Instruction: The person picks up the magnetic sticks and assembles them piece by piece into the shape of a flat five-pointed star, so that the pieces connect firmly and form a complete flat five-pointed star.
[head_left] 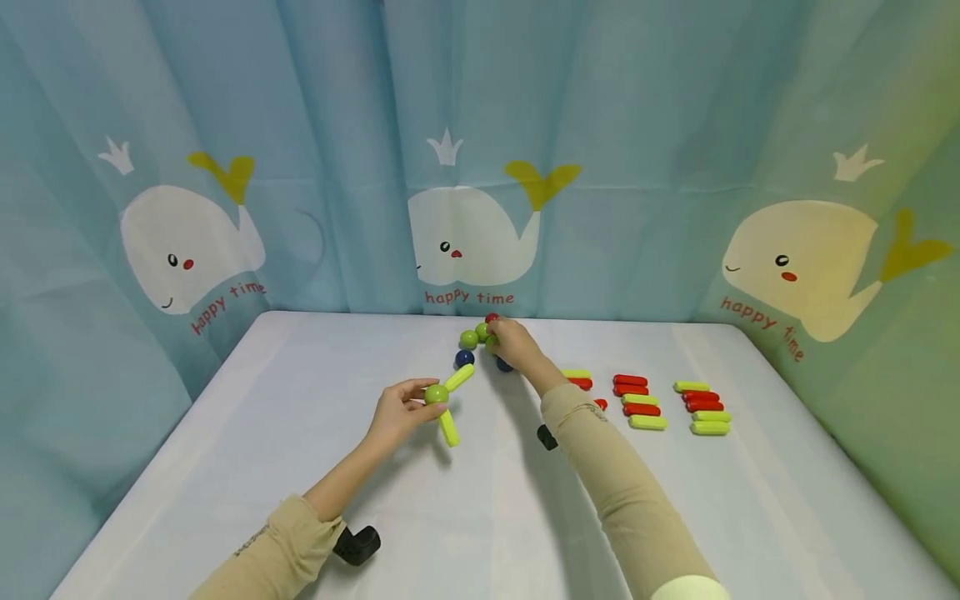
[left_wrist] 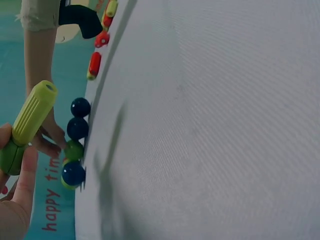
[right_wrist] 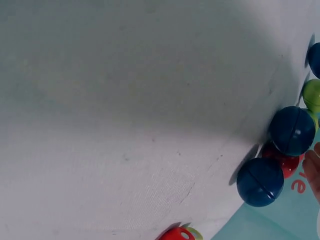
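Observation:
A green ball (head_left: 437, 394) with two yellow-green rods, one (head_left: 460, 377) slanting up right and one (head_left: 449, 428) pointing down, is pinched between the thumb and fingers of my left hand (head_left: 401, 412). The left wrist view shows one rod (left_wrist: 35, 112) standing out from that ball. At the back of the table my right hand (head_left: 517, 343) reaches into a cluster of balls, its fingertips at a green ball (left_wrist: 74, 150); whether they grip it I cannot tell. Beside it are a green ball (head_left: 468, 339), a blue ball (head_left: 465, 359) and a red ball (head_left: 492, 317).
Red rods (head_left: 631, 380) and yellow-green rods (head_left: 648, 422) lie in stacked rows at the right of the white table (head_left: 300, 375). A small red piece (head_left: 601, 404) lies near my right sleeve. Behind the table hangs a blue curtain (head_left: 345, 167) with whales.

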